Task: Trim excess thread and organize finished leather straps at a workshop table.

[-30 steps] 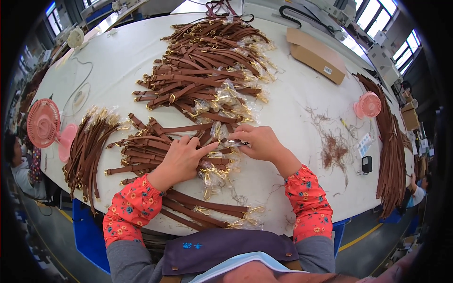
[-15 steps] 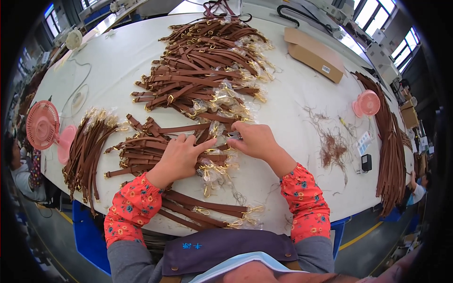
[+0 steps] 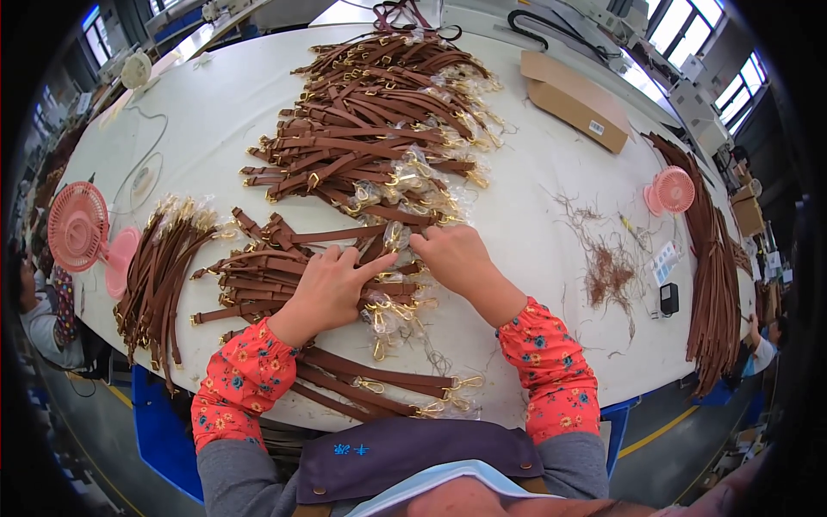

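Observation:
My left hand (image 3: 332, 283) lies over a heap of brown leather straps (image 3: 250, 280), index finger reaching right and the other fingers bent round a strap among them. My right hand (image 3: 455, 258) is closed, its fingertips by a gold metal clasp in clear plastic wrap (image 3: 397, 234). What the right hand grips is hidden now; a small grey metal tool showed there earlier. Below my left hand hang more plastic-wrapped gold clasps (image 3: 383, 314) at the strap ends. Nearer me lie a few separate straps (image 3: 379, 372) with gold clasps.
A large pile of similar straps (image 3: 353, 129) stretches toward the far side. Left stand a strap bundle (image 3: 159, 284) and a pink fan (image 3: 79, 226). To the right are loose thread scraps (image 3: 607, 271), a cardboard box (image 3: 573, 99), another pink fan (image 3: 670, 189) and long brown strips (image 3: 711, 284).
My right hand has shifted slightly left and turned, its fingertips closer to the wrapped clasp. The grey metal tool has gone out of sight. My left hand has barely moved.

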A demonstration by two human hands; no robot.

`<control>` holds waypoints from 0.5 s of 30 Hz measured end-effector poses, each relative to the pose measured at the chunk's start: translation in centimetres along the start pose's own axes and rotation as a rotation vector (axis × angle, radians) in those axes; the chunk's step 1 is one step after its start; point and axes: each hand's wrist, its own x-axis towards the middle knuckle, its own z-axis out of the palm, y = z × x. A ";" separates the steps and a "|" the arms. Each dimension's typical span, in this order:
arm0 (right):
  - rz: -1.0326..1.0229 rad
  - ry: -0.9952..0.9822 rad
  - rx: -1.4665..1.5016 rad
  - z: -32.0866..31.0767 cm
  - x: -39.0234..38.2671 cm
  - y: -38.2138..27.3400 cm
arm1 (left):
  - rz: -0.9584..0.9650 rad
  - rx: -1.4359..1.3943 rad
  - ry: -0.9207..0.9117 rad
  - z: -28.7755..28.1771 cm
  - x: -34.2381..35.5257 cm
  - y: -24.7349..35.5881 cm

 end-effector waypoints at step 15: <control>0.100 0.027 0.084 0.7 -1.6 3.1 | 0.275 -0.080 0.038 -2.3 -3.0 -2.4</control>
